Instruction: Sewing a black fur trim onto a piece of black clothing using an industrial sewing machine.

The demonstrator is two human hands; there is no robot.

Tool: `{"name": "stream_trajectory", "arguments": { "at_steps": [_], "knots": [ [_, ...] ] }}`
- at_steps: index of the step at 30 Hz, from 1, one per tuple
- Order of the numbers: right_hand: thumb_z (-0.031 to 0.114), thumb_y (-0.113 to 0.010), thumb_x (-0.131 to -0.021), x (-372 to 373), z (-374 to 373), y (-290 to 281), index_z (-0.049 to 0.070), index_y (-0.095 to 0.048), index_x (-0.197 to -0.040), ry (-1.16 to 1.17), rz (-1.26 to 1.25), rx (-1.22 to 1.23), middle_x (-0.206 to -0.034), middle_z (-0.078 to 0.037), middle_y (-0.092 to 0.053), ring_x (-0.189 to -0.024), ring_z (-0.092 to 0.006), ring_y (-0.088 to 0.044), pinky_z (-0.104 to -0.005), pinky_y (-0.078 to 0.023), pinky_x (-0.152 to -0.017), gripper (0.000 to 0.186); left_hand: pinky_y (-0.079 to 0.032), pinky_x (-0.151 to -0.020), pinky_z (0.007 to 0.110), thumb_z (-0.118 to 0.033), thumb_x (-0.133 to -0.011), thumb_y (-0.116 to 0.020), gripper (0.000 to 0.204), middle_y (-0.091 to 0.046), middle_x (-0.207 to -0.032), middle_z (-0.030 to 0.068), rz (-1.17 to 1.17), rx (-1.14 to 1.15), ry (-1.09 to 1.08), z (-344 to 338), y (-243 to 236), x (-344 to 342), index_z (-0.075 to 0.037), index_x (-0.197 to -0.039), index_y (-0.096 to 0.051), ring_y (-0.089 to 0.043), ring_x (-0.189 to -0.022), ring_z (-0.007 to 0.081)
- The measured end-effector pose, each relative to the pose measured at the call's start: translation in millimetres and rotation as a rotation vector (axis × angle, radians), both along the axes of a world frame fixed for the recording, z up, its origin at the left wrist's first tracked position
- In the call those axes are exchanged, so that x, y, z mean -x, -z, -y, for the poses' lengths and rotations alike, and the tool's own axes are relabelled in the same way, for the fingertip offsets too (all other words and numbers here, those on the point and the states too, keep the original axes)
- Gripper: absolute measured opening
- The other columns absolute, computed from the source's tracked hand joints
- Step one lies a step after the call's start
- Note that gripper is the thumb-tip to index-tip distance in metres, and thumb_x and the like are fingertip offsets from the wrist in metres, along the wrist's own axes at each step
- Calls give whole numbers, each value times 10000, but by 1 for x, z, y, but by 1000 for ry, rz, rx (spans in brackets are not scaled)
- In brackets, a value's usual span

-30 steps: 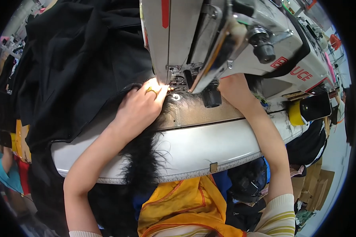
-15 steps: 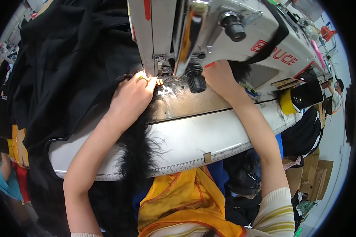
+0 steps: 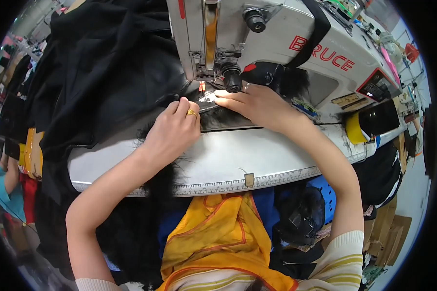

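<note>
A white sewing machine [image 3: 277,41] stands in front of me, its lit presser foot [image 3: 202,87] over black fabric. Black fur trim [image 3: 223,118] runs along the near edge of that fabric. My left hand [image 3: 172,126], with a ring on one finger, is closed on the black furry fabric just left of the foot; its fingertips are partly hidden. My right hand [image 3: 260,105] lies right of the foot, fingers stretched out and pressing on the fabric; its thumb is hidden. A large black garment [image 3: 116,72] spreads to the left.
A ruler strip [image 3: 213,186] edges the white table [image 3: 228,157] near me. A yellow and black container [image 3: 369,123] stands at the right. Cardboard [image 3: 391,233] and a blue perforated crate [image 3: 328,196] sit lower right. At far left another person's arm [image 3: 9,182] shows.
My left hand has moved away from the needle area, toward me. My right hand has come from behind the machine head to beside the foot. Black fabric now covers more of the plate.
</note>
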State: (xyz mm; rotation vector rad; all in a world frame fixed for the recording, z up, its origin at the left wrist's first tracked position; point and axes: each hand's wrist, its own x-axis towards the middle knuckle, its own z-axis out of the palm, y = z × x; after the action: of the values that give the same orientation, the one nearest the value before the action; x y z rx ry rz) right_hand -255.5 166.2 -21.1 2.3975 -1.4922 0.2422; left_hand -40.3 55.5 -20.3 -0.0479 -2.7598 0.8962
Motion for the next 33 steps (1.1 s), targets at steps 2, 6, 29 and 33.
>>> {"name": "stream_trajectory", "arguments": {
  "at_steps": [2,6,29,33],
  "knots": [
    [138,-534,-806,0,4,-4,129,-539,-1203,19,-8,-54,-1109,-25,-595,-969,-229,-582,-272,-494,-780,397,-478,-853,293,-73,-661,-580,304,-579,-925,94,-108,-104,15,9,-1,-1,43,-941,-611,-571,-980,214],
    [142,-543,-803,-7,4,-18,196,-543,-1216,206,12,-210,-1145,11,-592,-910,-194,-602,-267,-488,-777,417,-464,-877,330,-138,-752,-634,210,-604,-949,36,-268,-315,63,25,1,-6,-46,-941,-625,-570,-1049,178],
    [122,-596,-742,22,11,16,176,-669,-980,437,-11,157,-893,5,-654,-851,-180,-610,-307,-479,-736,255,-371,-901,395,-128,-743,-631,144,-650,-805,2,-270,-260,107,64,6,25,-134,-877,-683,-561,-879,162],
    [100,-584,-739,18,10,8,163,-662,-982,420,-70,263,-946,31,-625,-899,-170,-572,-308,-448,-847,263,-315,-953,381,-95,-727,-571,206,-624,-990,21,-295,-269,43,60,4,20,-91,-918,-647,-483,-1132,142]
  ]
}}
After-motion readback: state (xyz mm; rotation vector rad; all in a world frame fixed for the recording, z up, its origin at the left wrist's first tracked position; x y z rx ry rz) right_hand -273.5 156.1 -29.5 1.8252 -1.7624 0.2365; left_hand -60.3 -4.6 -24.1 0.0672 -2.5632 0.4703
